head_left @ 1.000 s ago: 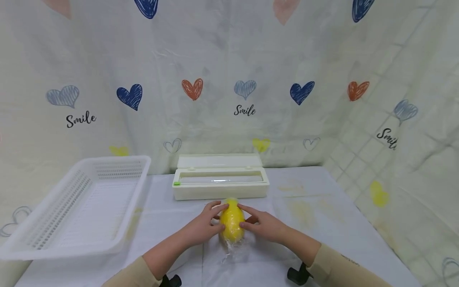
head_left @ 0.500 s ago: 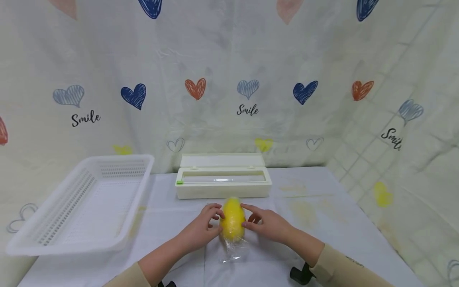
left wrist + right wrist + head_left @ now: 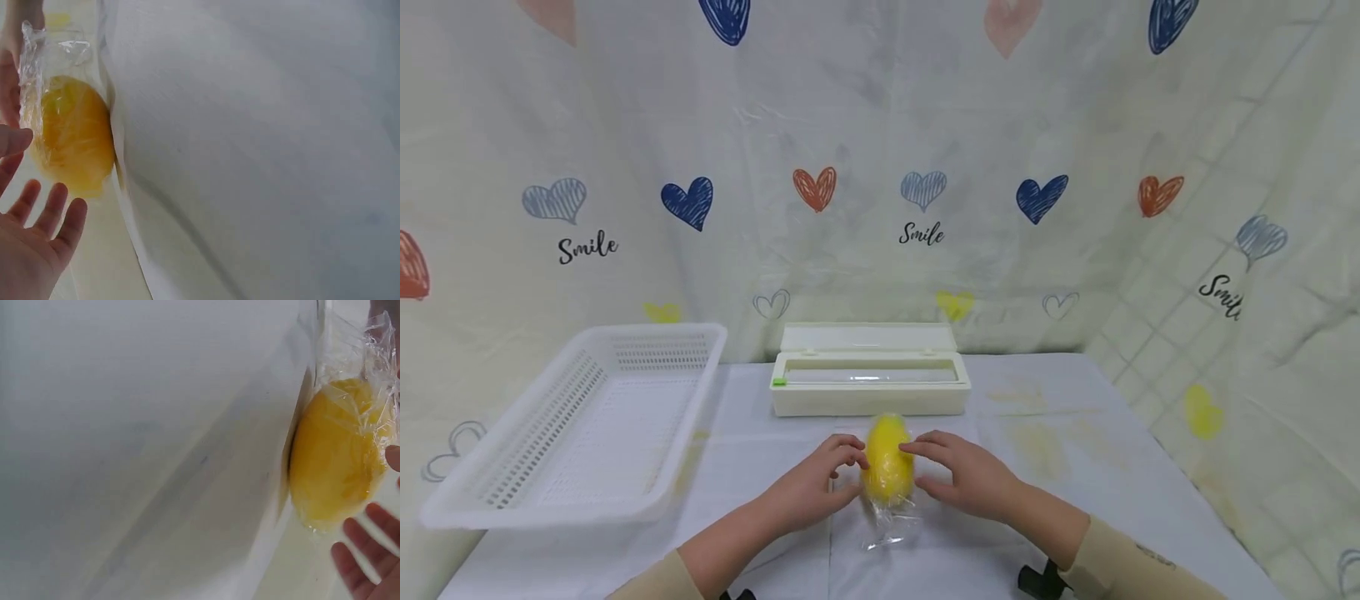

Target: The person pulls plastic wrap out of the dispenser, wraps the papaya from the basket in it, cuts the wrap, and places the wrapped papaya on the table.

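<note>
A smooth yellow oval fruit lies on the table between both hands, wrapped in clear cling film whose loose end spreads toward the near side. My left hand is at the fruit's left, its fingers loosely bent and fingertips at or near the film. On the other side, my right hand has thumb and fingers spread apart, fingertips close to the fruit's upper right. In the left wrist view the wrapped fruit shows free of a grip, and the right wrist view shows the film bunched at one end.
Behind the fruit stands a white cling film dispenser with its lid raised, a roll inside and a green slider at its left. A white slatted plastic basket is at the left. A white cloth covers the table; a heart-printed curtain hangs behind.
Both hands have loosened from the wrapped fruit, the right hand's thumb and fingers spreading wider. The loose film end now lies flatter toward the near side. The head view has shifted slightly.
</note>
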{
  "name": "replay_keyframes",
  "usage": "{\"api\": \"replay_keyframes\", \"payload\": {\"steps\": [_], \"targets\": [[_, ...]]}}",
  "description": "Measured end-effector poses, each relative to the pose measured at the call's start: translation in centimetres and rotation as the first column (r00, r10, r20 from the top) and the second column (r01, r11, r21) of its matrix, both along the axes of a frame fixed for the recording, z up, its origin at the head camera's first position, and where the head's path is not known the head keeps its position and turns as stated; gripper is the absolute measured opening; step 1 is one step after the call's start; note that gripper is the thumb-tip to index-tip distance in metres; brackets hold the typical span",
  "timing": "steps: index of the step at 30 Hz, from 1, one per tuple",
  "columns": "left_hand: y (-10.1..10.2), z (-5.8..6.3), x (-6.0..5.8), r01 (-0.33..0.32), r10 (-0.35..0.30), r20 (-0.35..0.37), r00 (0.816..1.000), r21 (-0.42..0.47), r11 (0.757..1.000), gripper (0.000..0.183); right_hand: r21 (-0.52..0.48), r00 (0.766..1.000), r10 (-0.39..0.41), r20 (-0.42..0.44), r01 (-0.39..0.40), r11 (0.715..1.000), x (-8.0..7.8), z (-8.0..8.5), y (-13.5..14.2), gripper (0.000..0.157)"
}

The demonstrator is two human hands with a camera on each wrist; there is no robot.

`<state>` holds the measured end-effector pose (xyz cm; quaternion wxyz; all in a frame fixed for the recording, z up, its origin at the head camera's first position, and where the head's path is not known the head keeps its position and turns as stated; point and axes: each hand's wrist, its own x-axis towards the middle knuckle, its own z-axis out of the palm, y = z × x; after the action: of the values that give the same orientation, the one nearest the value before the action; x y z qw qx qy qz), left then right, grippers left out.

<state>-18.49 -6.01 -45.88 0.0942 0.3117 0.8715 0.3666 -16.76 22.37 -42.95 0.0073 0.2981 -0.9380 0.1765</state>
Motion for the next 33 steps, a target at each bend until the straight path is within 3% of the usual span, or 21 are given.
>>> {"api": "replay_keyframes", "payload": {"steps": [3, 6, 8, 11, 13, 15, 20, 25, 29, 33], "targets": [[-0.7, -0.1, 0.2, 0.101, -0.117, -0.156, 0.981, -0.103, 0.990, 0.026, 0.054, 0.979, 0.178, -0.100, -0.173, 0.983, 0.1, 0.1, 0.3, 0.052], [-0.8, -0.1, 0.4, 0.189, -0.249, -0.318, 0.915, -0.207, 0.960, 0.034, 0.121, 0.925, 0.330, -0.190, -0.311, 0.943, 0.2, 0.0, 0.7, 0.059], [-0.7, 0.0, 0.6, 0.206, -0.304, -0.405, 0.862, -0.269, 0.941, 0.040, 0.155, 0.888, 0.394, -0.239, -0.366, 0.918, 0.2, -0.2, 0.9, 0.063], [-0.3, 0.2, 0.8, 0.205, -0.359, -0.492, 0.793, -0.341, 0.918, 0.046, 0.185, 0.850, 0.435, -0.296, -0.396, 0.899, 0.3, -0.3, 1.1, 0.066], [0.0, 0.3, 0.8, 0.204, -0.386, -0.513, 0.767, -0.376, 0.904, 0.047, 0.184, 0.836, 0.447, -0.320, -0.408, 0.894, 0.3, -0.4, 1.0, 0.064], [0.3, 0.5, 0.9, 0.216, -0.401, -0.501, 0.767, -0.386, 0.897, 0.046, 0.183, 0.824, 0.457, -0.335, -0.419, 0.889, 0.3, -0.5, 0.9, 0.059], [0.9, 0.6, 1.1, 0.226, -0.362, -0.446, 0.819, -0.330, 0.917, 0.036, 0.175, 0.801, 0.474, -0.365, -0.441, 0.880, 0.3, -0.8, 0.3, 0.040], [1.4, 0.3, 1.1, 0.205, -0.314, -0.459, 0.831, -0.274, 0.940, 0.028, 0.085, 0.805, 0.435, -0.403, -0.440, 0.894, 0.2, -1.0, 0.1, 0.019], [1.5, 0.3, 1.3, 0.183, -0.283, -0.459, 0.843, -0.250, 0.951, 0.021, -0.033, 0.846, 0.372, -0.382, -0.415, 0.909, 0.3, -1.2, -0.1, 0.011], [1.7, 0.4, 1.3, 0.139, -0.224, -0.440, 0.870, -0.217, 0.966, 0.008, -0.173, 0.924, 0.279, -0.260, -0.329, 0.928, 0.6, -1.1, -0.3, 0.003]]}}
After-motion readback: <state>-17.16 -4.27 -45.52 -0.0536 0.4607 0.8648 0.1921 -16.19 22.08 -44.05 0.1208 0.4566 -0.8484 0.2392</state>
